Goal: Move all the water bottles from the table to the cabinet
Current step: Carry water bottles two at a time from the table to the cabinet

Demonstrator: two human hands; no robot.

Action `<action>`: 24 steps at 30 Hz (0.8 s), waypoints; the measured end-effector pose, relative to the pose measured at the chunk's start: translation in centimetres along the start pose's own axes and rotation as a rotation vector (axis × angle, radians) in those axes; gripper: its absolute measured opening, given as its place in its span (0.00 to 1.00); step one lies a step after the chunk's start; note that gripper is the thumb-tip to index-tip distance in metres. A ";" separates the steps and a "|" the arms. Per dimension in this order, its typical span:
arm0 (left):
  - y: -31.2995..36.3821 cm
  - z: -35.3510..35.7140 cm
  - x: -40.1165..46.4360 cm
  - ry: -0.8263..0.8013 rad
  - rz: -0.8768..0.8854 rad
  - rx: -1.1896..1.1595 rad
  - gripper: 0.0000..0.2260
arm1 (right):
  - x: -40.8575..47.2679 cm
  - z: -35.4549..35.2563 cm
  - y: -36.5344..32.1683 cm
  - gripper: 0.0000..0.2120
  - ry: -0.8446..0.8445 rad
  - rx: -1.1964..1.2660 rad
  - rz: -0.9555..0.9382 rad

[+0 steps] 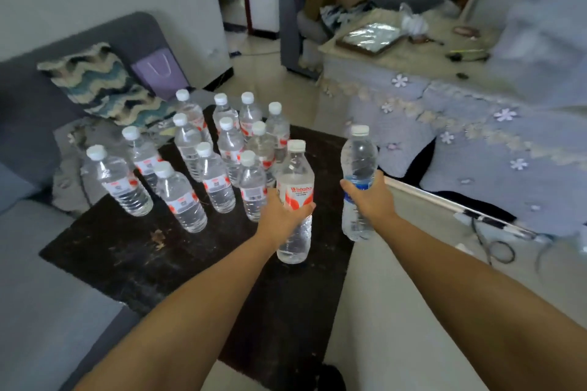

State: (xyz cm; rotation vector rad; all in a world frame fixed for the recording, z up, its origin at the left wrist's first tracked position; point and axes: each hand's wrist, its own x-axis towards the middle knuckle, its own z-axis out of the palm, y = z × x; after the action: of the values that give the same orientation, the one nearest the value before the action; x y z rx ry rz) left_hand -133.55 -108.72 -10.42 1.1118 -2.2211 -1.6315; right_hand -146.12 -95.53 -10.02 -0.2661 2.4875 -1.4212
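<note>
We've got both hands clenched, left hand [281,216] on the red-label bottle [295,197], right hand [368,200] on the blue-label bottle [359,168], upright for carrying.

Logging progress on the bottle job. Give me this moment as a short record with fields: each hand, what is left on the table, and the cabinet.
left hand: gripping the red-labelled bottle around its middle, upright
right hand: gripping the blue-labelled bottle around its middle, upright, out past the table's right edge
dark table: a cluster of capped red-labelled bottles standing upright, about a dozen
cabinet: not in view
surroundings: grey sofa with a patterned cushion behind the table
</note>
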 end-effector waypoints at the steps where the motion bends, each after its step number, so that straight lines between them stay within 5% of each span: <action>1: 0.6 0.7 -0.4 -0.032 0.011 0.024 0.33 | -1.0 -1.3 0.5 0.26 0.043 0.000 0.010; 12: 3.6 15.3 -10.9 -0.515 0.238 0.327 0.28 | -16.2 -17.8 12.1 0.30 0.497 -0.030 0.372; 17: 4.4 23.0 -20.4 -0.740 0.393 0.437 0.25 | -26.3 -24.5 17.9 0.35 0.716 0.014 0.549; 24: 2.6 32.9 -37.2 -1.003 0.550 0.538 0.26 | -44.6 -32.2 26.0 0.29 0.982 0.096 0.781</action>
State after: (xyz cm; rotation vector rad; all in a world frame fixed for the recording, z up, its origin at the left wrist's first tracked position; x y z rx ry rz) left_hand -126.01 -59.56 -10.39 -0.4664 -3.2477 -1.5134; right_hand -114.76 -43.42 -10.79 1.5819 2.5764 -1.4436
